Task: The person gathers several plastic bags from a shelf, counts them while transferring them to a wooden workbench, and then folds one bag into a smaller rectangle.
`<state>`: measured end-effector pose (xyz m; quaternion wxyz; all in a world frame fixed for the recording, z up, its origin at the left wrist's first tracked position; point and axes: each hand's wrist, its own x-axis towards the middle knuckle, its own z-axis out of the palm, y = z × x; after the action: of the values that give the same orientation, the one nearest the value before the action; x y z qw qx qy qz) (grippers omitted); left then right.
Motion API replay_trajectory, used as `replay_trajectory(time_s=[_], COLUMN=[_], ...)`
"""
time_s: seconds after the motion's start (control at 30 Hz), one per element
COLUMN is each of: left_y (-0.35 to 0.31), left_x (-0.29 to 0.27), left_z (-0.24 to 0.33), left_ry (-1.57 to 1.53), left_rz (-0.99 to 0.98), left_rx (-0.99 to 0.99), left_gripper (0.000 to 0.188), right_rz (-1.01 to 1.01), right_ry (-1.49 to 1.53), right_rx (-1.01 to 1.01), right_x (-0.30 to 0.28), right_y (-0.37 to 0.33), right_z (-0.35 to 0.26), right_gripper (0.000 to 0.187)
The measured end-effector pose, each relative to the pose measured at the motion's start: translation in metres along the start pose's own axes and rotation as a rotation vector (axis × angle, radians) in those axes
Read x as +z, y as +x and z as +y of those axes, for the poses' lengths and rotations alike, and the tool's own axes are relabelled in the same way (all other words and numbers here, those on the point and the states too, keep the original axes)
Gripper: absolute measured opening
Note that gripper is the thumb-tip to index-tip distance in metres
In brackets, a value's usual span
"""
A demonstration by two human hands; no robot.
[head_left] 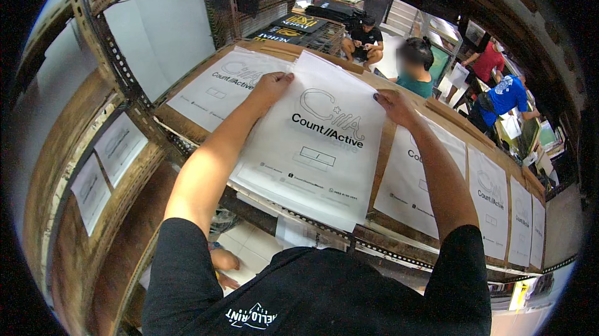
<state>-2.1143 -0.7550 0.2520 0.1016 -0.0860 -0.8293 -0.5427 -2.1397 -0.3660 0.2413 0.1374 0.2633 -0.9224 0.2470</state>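
Note:
A stack of white printed bags [315, 142] lies on a brown wooden rack shelf [449, 125] in front of me. My left hand [272, 82] pinches the top sheet's far left corner. My right hand [394, 106] presses on the sheet's far right edge, fingers bent over it. Both forearms reach up from the lower edge over the stack.
More white printed bags lie side by side along the shelf: one at the left [224, 86], several to the right [490, 202]. A lower shelf at the left holds further white sheets [118, 146]. Several people [417, 64] sit and stand beyond the rack.

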Motion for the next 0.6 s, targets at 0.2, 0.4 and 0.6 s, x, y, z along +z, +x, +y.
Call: replay_trajectory(time_s=[0.2,0.4,0.6], left_y=[0.008,-0.026,-0.138], left_x=[-0.048,-0.129,-0.207], left_z=[-0.044,0.002,0.127], left_ry=[0.286,0.460,0.424], left_rz=[0.127,0.257,0.410], left_rx=[0.328,0.260,0.255], left_gripper=[0.040,0.036,0.031], right_rz=[-0.185,-0.157,-0.237], right_ry=[-0.019,-0.181,-0.205], right_rx=[0.109,-0.001,-0.022], right_x=[-0.020,-0.012,-0.004], right_y=[0.031,0.041,0.043], right_z=[-0.036,0.015,0.017], right_gripper=[0.028,0.025,0.027])
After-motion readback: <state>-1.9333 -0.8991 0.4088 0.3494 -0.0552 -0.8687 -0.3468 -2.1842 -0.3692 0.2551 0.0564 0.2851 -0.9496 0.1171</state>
